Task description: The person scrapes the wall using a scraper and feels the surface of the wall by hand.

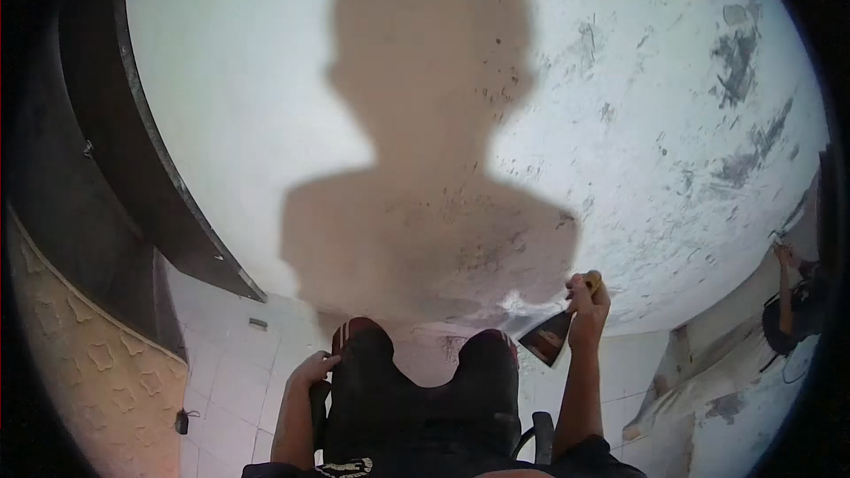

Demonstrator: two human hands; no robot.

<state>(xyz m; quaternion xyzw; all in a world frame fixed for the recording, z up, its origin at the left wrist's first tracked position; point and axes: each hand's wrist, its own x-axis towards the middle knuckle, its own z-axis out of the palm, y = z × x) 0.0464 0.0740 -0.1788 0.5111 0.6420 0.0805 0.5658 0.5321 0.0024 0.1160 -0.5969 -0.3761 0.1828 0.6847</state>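
Observation:
In my right hand is the handle of a scraper, its wide dark blade pointing down and to the left, close to the lower part of the wall. My fingers are closed round the yellowish handle. My left hand rests beside my left knee, on the dark trousers; its fingers look drawn together, and whether anything is in them is too small to tell. In front of me, the white wall has grey patches and pits on its right side, and a shadow of a head and shoulders falls on it.
A dark door frame stands at the left, with a patterned yellowish surface below it. White floor tiles hold a small grey object. At the far right, another person's arm reaches to the wall.

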